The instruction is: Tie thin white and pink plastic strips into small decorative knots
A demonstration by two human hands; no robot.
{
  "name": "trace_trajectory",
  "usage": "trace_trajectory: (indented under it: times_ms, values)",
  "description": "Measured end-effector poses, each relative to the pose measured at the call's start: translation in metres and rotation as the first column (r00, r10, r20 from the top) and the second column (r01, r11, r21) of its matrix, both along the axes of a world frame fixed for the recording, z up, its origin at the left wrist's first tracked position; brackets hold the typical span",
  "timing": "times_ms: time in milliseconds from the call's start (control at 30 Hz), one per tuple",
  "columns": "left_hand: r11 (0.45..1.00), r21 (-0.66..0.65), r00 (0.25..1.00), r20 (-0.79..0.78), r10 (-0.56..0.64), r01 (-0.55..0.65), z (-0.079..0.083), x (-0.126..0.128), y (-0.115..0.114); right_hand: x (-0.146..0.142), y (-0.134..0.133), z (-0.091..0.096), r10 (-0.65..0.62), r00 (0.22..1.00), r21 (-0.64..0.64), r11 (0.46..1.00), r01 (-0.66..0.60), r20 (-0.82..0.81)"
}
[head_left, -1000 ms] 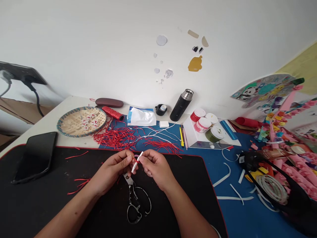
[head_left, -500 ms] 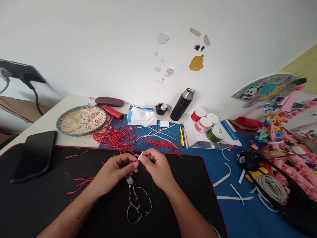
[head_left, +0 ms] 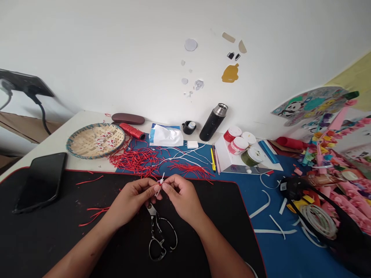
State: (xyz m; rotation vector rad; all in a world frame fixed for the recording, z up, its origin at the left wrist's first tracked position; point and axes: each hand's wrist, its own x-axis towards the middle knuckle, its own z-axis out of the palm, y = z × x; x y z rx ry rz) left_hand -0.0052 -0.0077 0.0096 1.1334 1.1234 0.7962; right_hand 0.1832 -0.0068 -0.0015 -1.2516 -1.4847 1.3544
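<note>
My left hand and my right hand meet above the black mat. Pinched between the fingertips of both is a small white piece with red cord; its white tip sticks up and a thin light end hangs below. Its exact kind is too small to make out. Scissors lie just beneath the hands, their handles toward me and their blades partly hidden by my left hand. Beyond the fingers spreads a tangle of cut red cords.
At the left are a phone and a woven basket with small red-and-white pieces. Behind stand a red cord spool, a black thermos and paint jars. White strips and pink paper flowers lie to the right.
The small white piece has turned more upright between the fingertips, and a thin end now shows below it. My right fingers have shifted slightly left and down.
</note>
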Motion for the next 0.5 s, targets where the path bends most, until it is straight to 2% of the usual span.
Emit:
trace_trajectory:
  times_ms: [300,500]
  values:
    - [0.997,0.078,0.999,-0.043,0.009,-0.006,-0.0085,-0.0007,-0.0015,-0.0017,-0.0014,0.0021,0.023,1.0,-0.005,1.0,-0.023,0.003]
    - [0.997,0.068,1.0,0.007,0.02,-0.021,-0.0086,-0.0013,-0.0011,-0.0015,-0.0025,0.0037,0.038,0.999,-0.014,0.999,-0.038,0.023]
